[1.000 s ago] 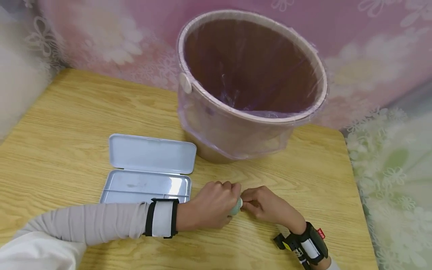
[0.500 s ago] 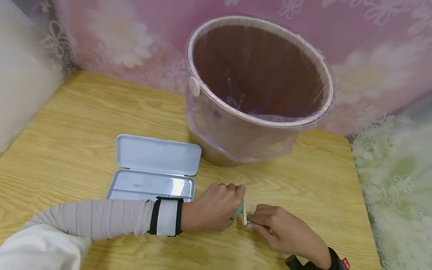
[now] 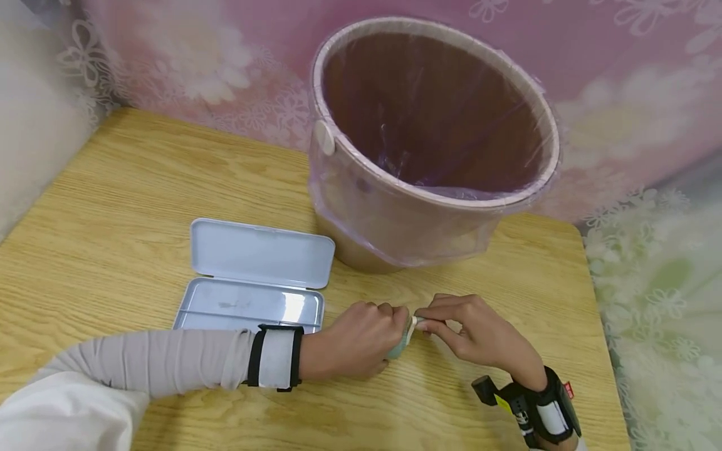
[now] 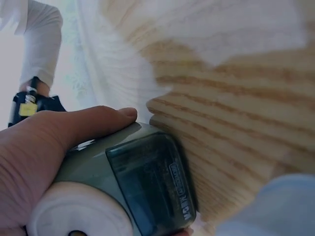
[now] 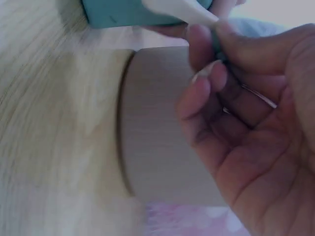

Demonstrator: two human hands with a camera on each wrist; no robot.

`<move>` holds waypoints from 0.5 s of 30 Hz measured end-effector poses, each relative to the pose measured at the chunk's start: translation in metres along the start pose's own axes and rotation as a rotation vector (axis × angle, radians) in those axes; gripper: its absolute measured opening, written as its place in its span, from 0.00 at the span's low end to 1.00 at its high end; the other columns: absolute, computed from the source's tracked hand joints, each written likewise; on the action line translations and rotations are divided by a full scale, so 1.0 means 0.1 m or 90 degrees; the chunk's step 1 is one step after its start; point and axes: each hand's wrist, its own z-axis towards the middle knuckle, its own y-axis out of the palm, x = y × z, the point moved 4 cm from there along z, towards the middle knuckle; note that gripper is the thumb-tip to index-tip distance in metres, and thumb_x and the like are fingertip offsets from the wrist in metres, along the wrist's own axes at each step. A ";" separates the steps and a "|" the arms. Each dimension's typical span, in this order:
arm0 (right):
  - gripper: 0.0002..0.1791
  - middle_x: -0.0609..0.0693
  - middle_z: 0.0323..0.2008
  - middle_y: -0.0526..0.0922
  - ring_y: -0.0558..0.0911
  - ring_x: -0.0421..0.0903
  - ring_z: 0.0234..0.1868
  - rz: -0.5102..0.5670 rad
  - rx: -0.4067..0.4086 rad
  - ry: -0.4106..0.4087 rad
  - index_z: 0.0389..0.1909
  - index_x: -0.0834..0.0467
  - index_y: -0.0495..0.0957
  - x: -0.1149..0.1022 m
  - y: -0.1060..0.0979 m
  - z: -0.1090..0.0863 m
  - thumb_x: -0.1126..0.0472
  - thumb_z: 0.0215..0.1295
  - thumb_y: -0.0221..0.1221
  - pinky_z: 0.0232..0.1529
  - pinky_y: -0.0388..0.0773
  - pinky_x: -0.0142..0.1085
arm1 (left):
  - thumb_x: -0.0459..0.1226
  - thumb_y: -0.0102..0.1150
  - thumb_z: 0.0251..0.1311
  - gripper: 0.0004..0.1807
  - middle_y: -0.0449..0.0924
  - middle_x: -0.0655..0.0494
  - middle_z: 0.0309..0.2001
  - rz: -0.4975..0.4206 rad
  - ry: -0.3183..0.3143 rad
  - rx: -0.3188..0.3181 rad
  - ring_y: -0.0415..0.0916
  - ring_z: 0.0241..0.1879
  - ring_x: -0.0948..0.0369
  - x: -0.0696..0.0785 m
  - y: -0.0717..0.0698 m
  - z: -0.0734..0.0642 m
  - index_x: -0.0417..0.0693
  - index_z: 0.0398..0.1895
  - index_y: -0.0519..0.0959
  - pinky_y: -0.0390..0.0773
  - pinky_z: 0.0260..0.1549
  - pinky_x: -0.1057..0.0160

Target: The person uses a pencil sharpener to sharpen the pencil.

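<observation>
My left hand [image 3: 358, 341] grips a green hand-crank pencil sharpener [image 3: 398, 349] just above the table, in front of the bucket. In the left wrist view, its dark see-through shavings window [image 4: 147, 184] faces up beside my thumb, and a round white part [image 4: 81, 211] shows on the near face. My right hand [image 3: 476, 329] pinches the small knob at the end of the cream crank arm [image 3: 412, 329]. In the right wrist view the crank arm [image 5: 182, 9] runs from the sharpener to my thumb and forefinger, with the other fingers curled loosely. My left fingers hide much of the sharpener.
An open light-blue pencil case [image 3: 262, 254] lies on the wooden table [image 3: 169, 181], partly behind my left forearm. Behind my hands stands a large brown bucket [image 3: 395, 219] lined with a clear purple bag. A flowered pink curtain [image 3: 271, 56] hangs at the back.
My right hand has swung the crank round, down toward the table's front and then back up. My left hand keeps its grip on the sharpener in nearly the same spot.
</observation>
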 end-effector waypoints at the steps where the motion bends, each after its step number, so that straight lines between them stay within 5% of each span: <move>1: 0.12 0.40 0.28 0.80 0.69 0.28 0.28 0.013 -0.010 0.007 0.46 0.54 0.88 0.07 0.01 0.02 0.69 0.68 0.62 0.31 0.74 0.28 | 0.52 0.73 0.47 0.24 0.71 0.63 0.21 -0.004 0.001 0.002 0.68 0.17 0.69 0.00 0.01 0.00 0.49 0.37 0.73 0.70 0.14 0.72; 9: 0.11 0.45 0.34 0.87 0.77 0.31 0.31 0.159 -0.120 0.024 0.45 0.54 0.88 0.51 0.22 0.11 0.68 0.71 0.59 0.34 0.78 0.29 | 0.52 0.70 0.50 0.22 0.71 0.63 0.22 0.003 0.015 0.007 0.68 0.17 0.69 0.01 0.03 0.00 0.50 0.39 0.74 0.69 0.14 0.72; 15: 0.10 0.47 0.34 0.87 0.75 0.30 0.29 0.182 -0.141 0.040 0.39 0.52 0.87 0.55 0.40 0.07 0.67 0.72 0.58 0.32 0.76 0.29 | 0.53 0.66 0.55 0.18 0.70 0.65 0.21 0.009 -0.001 0.027 0.67 0.16 0.69 0.00 0.02 0.00 0.52 0.36 0.74 0.69 0.14 0.73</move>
